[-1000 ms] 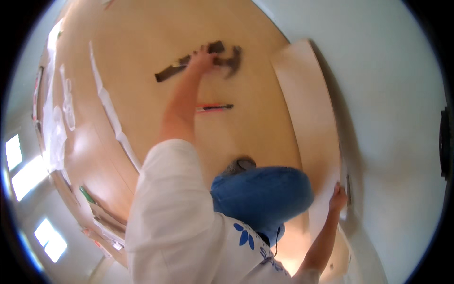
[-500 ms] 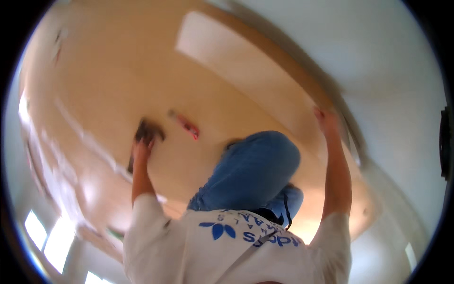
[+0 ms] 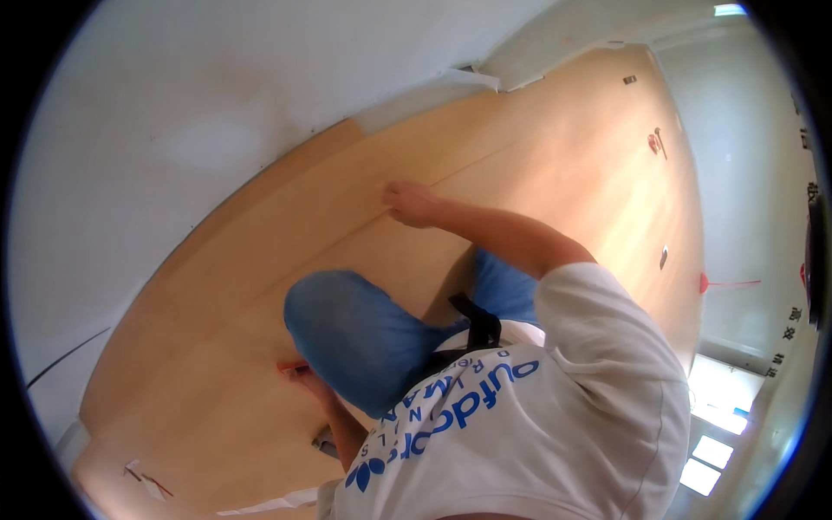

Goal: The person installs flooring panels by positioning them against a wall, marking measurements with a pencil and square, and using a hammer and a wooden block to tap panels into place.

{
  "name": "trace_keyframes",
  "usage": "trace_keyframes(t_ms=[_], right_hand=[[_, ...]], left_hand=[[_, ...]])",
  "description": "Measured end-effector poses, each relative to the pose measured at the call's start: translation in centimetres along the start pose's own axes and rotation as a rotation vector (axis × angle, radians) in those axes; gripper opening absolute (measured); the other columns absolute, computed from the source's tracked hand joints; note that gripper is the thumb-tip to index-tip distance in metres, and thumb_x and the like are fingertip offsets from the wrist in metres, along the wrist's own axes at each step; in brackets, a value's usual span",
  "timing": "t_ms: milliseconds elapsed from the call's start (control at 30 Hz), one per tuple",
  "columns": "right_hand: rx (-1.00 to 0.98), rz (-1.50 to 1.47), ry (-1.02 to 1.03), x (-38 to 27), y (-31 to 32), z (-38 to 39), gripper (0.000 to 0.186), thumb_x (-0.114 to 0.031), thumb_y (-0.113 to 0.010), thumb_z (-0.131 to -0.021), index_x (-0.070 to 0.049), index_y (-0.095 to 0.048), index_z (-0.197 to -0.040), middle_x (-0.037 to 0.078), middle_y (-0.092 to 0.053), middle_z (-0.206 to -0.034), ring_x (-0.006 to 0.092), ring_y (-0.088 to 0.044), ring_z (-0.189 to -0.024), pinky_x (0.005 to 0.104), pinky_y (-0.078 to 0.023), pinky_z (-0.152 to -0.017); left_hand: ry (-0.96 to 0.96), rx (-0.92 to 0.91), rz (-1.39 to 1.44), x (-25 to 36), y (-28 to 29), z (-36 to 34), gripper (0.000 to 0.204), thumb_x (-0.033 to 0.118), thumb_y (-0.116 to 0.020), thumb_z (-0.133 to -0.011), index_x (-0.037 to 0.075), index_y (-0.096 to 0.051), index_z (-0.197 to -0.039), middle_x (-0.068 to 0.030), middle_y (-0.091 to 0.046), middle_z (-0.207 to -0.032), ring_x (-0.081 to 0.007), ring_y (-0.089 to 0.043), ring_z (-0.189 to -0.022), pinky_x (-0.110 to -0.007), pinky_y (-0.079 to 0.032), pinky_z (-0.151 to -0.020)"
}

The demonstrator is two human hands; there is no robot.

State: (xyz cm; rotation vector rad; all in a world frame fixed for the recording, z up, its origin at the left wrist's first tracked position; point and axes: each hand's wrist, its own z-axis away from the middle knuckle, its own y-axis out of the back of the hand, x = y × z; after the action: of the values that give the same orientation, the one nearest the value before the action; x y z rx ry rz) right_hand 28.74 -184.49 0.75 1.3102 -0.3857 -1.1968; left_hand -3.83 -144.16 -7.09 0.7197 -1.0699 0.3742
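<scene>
- A small red-orange item (image 3: 289, 367) appears to be pinched in the fingers of the left hand (image 3: 305, 378), low beside the bent left knee (image 3: 325, 303); its kind cannot be told, since it is partly covered by the hand.
- The right hand (image 3: 412, 204) is held near a seam (image 3: 364, 227) in the wood-toned floor (image 3: 208, 347), its fingers loosely curled; whether anything is pinched there, or whether the boards are touched, cannot be told.
- If the red-orange item has a sharp edge, the knee or the floor surface could be nicked, because it is held close to both.
- The item could also be knocked from the fingers by the knee, as little room is left between them.
- Should the boards be loose, the seam could be shifted or opened by the person's weight being leaned to one side.
- Fingertips could be caught at the seam if an edge were pressed down under them.
- A grey object (image 3: 325, 444) is partly hidden by the left forearm; it could be bumped if the elbow were swung back.
- Along the wall (image 3: 173, 113), a darker strip (image 3: 329, 143) is seen; the wall's surface could be scuffed by a board pushed too far.
</scene>
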Motion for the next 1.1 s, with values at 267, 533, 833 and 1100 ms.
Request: trace_keyframes(t_ms=[267, 533, 833, 1100], right_hand=[[-0.066, -0.196, -0.309, 0.6, 0.0, 15.4, 0.033, -0.031, -0.065, -0.094, -0.009, -0.071, -0.12, 0.021, -0.058, -0.141, 0.0409, -0.056, -0.13, 0.0486, -0.048, -0.107], [0.07, -0.366, 0.035, 0.6, 4.9, 12.6, 0.032, -0.021, -0.069, -0.099, -0.001, -0.065, -0.124, 0.015, -0.064, -0.127, 0.0216, -0.067, -0.103, 0.0357, -0.055, -0.089], [0.175, -0.806, 1.711, -32.4, 34.0, 18.4, 0.056, -0.025, -0.061, -0.104, -0.004, -0.045, -0.153, 0.021, -0.051, -0.152, 0.0345, -0.058, -0.132, 0.0473, -0.047, -0.11], [0.345, -0.562, 2.029, -42.8, 40.8, 21.5, 0.056, -0.028, -0.062, -0.103, -0.004, -0.046, -0.151, 0.021, -0.05, -0.153, 0.0351, -0.056, -0.134, 0.0468, -0.046, -0.11]], left_hand=[[0.063, 0.019, -0.218, -12.0, 11.2, -3.2, 0.037, 0.013, -0.058, -0.095, -0.003, -0.057, -0.128, -0.0109, -0.056, -0.106, -0.022, -0.058, -0.094, -0.036, -0.051, -0.079], [0.52, 0.12, -0.72, 1.9, 11.6, 10.6, 0.068, 0.026, -0.069, -0.085, 0.012, -0.04, -0.144, -0.0235, -0.056, -0.14, -0.0435, -0.06, -0.126, -0.051, -0.05, -0.104], [0.71, 0.451, -0.525, -11.9, 28.6, 41.2, 0.066, 0.034, -0.076, -0.086, -0.001, -0.055, -0.138, -0.0287, -0.062, -0.136, -0.0432, -0.059, -0.128, -0.05, -0.049, -0.107], [0.928, 0.558, -0.165, -18.0, 25.0, 58.3, 0.067, 0.027, -0.064, -0.1, -0.001, -0.037, -0.155, -0.0223, -0.059, -0.143, -0.0362, -0.057, -0.131, -0.05, -0.045, -0.112]])
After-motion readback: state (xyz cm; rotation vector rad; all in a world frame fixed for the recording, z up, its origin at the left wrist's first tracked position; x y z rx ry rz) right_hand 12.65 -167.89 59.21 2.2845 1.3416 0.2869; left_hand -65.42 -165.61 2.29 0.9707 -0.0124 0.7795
